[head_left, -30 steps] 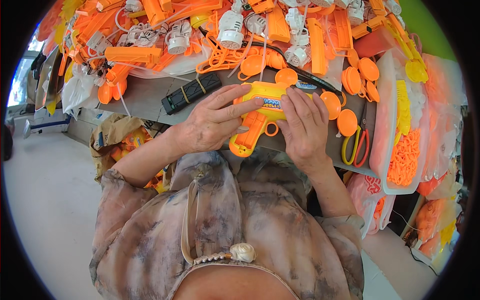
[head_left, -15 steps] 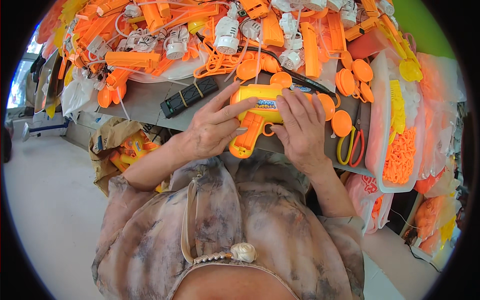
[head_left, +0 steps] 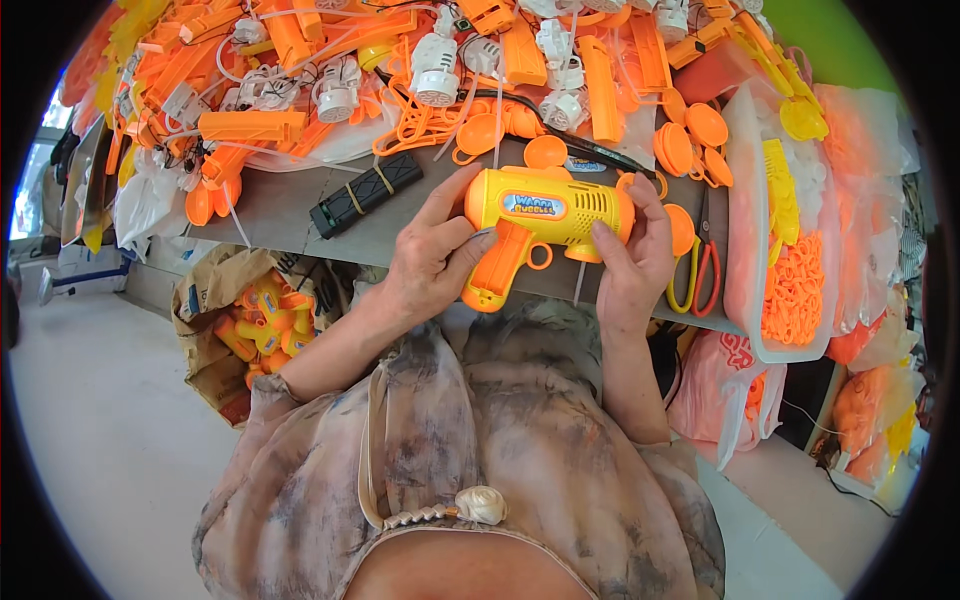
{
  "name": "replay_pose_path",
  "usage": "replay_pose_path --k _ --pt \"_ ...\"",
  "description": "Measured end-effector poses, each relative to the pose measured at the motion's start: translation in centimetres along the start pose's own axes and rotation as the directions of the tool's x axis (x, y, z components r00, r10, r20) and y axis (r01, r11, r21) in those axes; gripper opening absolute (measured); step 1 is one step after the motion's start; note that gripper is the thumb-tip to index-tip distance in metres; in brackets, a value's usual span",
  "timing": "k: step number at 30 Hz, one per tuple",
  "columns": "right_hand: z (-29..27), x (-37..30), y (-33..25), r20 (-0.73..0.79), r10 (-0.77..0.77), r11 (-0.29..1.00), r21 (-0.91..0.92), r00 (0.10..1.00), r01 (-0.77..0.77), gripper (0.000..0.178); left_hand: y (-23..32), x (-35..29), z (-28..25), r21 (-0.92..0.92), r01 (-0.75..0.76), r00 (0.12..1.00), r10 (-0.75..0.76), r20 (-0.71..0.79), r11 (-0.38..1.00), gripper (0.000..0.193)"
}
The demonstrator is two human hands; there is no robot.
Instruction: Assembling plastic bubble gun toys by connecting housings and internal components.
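Between my hands is a yellow toy bubble gun (head_left: 580, 207) with an orange handle, a ring-shaped trigger and a blue oval label on its side. My left hand (head_left: 428, 255) grips its rear end and handle from the left, with the thumb against the handle. On the other side, my right hand (head_left: 637, 248) is curled around the front end, its thumb below the vents. A thin clear tube hangs under the gun. Just beyond lie an orange round cup (head_left: 545, 152) and a black box (head_left: 366, 194) with bands around it.
Orange and white toy parts (head_left: 335, 90) are heaped across the far table. Red-and-yellow-handled scissors (head_left: 707, 275) lie to the right, beside a clear bin (head_left: 790, 353) of small orange pieces. At lower left, a brown paper bag (head_left: 195, 300) holds several yellow-orange toys.
My fingers were laid across the gun's label. They have moved off it, and my hands now hold the gun's two ends with the label uncovered. The whole view has shifted slightly.
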State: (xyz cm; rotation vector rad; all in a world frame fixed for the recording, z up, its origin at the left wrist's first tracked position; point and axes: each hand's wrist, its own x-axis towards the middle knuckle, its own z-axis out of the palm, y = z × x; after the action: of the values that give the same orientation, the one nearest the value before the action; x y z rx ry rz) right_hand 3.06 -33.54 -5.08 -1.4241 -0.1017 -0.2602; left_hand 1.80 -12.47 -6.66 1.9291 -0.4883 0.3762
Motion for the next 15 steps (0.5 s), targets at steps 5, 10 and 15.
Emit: replay_pose_path --k 5,10,15 --pt "-1.0 -2.5 0.3 0.060 0.011 0.916 -0.401 0.998 0.014 0.048 0.1 0.3 0.1 0.092 -0.037 0.999 0.035 0.023 0.995 0.018" --pt "-1.0 -2.8 0.0 -0.104 -0.006 0.992 0.128 0.995 0.019 0.062 0.2 -0.2 1.4 0.049 -0.119 0.993 0.120 -0.017 0.992 0.017" --pt "0.1 -1.0 -4.6 -0.044 -0.100 0.971 0.214 0.994 0.107 0.065 0.8 0.1 2.2 -0.072 -0.088 0.996 0.087 -0.023 0.994 0.019"
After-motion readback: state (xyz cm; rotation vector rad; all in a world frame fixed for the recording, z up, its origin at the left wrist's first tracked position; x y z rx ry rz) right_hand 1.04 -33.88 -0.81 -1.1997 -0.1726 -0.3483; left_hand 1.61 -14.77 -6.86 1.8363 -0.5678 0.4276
